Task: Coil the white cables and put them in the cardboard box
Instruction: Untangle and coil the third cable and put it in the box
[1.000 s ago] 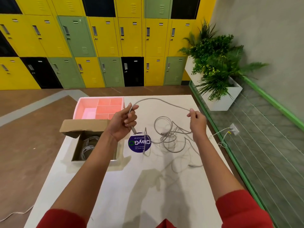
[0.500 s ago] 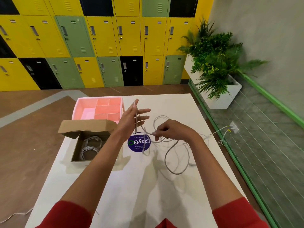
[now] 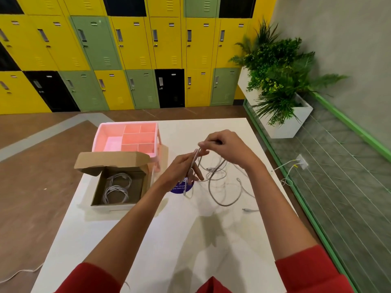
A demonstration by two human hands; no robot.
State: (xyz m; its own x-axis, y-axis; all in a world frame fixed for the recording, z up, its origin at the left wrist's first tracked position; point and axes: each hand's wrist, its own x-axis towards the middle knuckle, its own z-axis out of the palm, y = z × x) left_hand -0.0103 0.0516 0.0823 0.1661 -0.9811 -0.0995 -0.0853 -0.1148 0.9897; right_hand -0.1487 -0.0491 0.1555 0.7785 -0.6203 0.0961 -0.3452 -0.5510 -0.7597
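White cables [image 3: 117, 188] lie coiled inside the open cardboard box [image 3: 138, 187].

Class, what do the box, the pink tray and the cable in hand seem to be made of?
Box: matte brown cardboard, creased flap. Tray: likely plastic, smooth, thin moulded dividers. Cable: flexible pale sheath, probably plastic or rubber; it loops freely.
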